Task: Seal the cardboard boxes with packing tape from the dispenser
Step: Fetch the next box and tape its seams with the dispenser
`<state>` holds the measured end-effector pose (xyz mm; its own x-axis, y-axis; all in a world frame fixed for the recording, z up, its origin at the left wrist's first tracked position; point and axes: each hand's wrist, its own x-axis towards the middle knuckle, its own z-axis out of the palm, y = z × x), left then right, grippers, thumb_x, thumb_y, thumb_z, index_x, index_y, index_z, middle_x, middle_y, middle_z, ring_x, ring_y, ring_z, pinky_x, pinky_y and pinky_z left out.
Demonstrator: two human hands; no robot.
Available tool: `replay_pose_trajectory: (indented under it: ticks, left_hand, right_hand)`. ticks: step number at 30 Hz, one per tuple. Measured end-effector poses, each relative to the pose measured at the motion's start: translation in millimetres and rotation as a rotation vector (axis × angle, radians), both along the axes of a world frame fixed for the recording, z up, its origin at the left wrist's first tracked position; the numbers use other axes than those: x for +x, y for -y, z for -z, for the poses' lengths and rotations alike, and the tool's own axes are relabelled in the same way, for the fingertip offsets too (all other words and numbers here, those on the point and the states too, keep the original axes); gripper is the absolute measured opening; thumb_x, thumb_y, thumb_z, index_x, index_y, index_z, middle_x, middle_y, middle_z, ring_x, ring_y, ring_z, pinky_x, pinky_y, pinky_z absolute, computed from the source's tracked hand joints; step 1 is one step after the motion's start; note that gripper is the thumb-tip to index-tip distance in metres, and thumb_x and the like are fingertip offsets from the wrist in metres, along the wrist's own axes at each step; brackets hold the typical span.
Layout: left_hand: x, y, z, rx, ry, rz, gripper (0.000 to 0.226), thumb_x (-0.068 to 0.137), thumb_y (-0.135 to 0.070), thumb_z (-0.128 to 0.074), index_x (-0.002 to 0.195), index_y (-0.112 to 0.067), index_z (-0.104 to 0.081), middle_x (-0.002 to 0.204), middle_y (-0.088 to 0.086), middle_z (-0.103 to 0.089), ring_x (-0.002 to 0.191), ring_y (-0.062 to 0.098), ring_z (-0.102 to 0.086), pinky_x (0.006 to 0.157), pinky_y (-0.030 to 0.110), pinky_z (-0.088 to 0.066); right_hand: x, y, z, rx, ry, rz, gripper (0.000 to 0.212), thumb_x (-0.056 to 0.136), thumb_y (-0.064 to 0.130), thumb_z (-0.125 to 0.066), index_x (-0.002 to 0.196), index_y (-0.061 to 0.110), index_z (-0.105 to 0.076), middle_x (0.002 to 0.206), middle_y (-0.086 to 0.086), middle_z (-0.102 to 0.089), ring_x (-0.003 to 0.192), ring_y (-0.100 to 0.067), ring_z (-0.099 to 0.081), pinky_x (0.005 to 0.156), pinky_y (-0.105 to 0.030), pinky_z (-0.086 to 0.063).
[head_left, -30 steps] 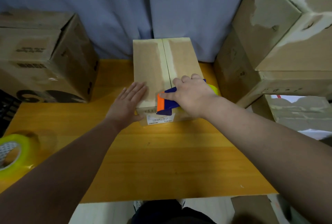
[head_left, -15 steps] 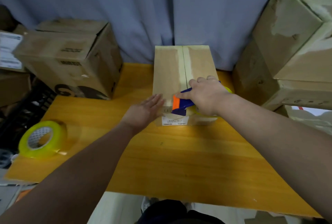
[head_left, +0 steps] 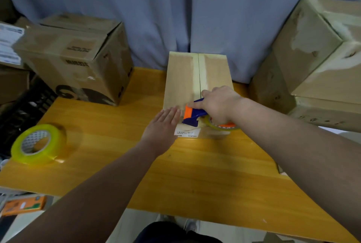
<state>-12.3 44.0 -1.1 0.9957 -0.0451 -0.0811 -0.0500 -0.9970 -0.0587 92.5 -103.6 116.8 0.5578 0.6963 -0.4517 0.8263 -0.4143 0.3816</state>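
Observation:
A long narrow cardboard box [head_left: 183, 78] lies on the yellow wooden table [head_left: 195, 174], its top flaps meeting at a centre seam. My right hand [head_left: 220, 104] grips a blue and orange tape dispenser [head_left: 192, 115] with a yellowish tape roll, held at the box's near end over the seam. My left hand [head_left: 163, 129] rests flat with straight fingers against the box's near left corner, beside the dispenser. A white label shows on the box's near face.
A spare yellow tape roll [head_left: 38, 144] lies at the table's left edge. A large cardboard box [head_left: 78, 57] stands at the back left. Stacked taped boxes [head_left: 316, 63] crowd the right side. A grey curtain hangs behind. A black crate [head_left: 21, 106] sits left of the table.
The dispenser in my right hand has slid toward the box's near edge and tipped over it. My left hand has shifted down to the near left corner. The camera view has swung left.

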Motion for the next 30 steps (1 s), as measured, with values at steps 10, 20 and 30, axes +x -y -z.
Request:
replay_pose_trajectory:
  ticks: [10, 20, 30]
  left_hand:
    - [2, 2, -3, -0.044, -0.003, 0.0, 0.09, 0.095, -0.047, -0.048, 0.15, -0.013, 0.015, 0.16, 0.006, 0.012, 0.147, 0.021, 0.011, 0.116, 0.033, 0.005]
    - [2, 7, -6, -0.197, -0.006, -0.071, 0.073, 0.1, -0.037, -0.04, 0.151, -0.02, 0.01, 0.16, -0.003, 0.011, 0.146, 0.01, 0.01, 0.117, 0.027, 0.003]
    - [0, 15, -9, -0.11, -0.021, -0.106, 0.08, 0.097, -0.036, -0.045, 0.151, -0.016, 0.011, 0.159, -0.001, 0.013, 0.147, 0.013, 0.008, 0.118, 0.029, 0.003]
  right_hand:
    - [-11, 1, 4, 0.008, 0.045, 0.023, 0.076, 0.094, 0.029, -0.056, 0.15, 0.042, -0.006, 0.129, -0.01, -0.044, 0.111, -0.03, -0.049, 0.083, -0.04, -0.04]
    - [-11, 16, -6, 0.059, 0.039, -0.027, 0.07, 0.097, 0.029, -0.051, 0.15, 0.041, -0.007, 0.133, -0.012, -0.042, 0.113, -0.032, -0.049, 0.086, -0.039, -0.041]
    - [12, 89, -16, -0.046, 0.077, 0.014, 0.069, 0.098, 0.028, -0.049, 0.151, 0.043, -0.007, 0.134, -0.012, -0.041, 0.114, -0.032, -0.048, 0.088, -0.039, -0.039]
